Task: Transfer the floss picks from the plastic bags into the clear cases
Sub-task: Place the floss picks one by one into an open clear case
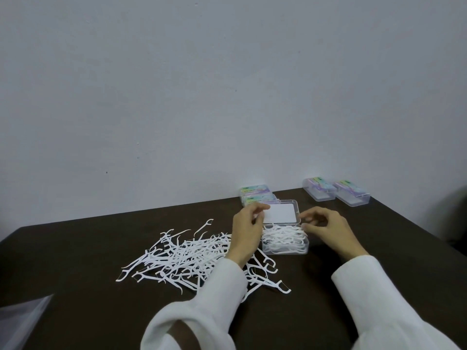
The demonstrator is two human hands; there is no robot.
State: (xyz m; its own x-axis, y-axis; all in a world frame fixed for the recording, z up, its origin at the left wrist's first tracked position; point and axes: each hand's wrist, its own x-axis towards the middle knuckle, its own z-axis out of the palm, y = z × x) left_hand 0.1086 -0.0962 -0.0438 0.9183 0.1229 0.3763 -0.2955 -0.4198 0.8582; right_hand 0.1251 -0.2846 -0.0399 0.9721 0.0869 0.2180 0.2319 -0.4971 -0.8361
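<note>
Open clear case [285,245] full of floss picks [283,236], lid [280,212] apparently hand-held

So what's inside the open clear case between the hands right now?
The open clear case holds a heap of white floss picks, piled to about its rim. How many lie underneath, and whether the bottom is covered, cannot be seen. Its lid stands raised behind.

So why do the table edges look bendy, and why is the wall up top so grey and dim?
Head view: the wide-angle lens bows the table edges; the wall darkens toward the corners; the open case's lid gives a pale glare; the far cases look soft and smeared; both sleeves are blurry at the bottom edge.
</note>
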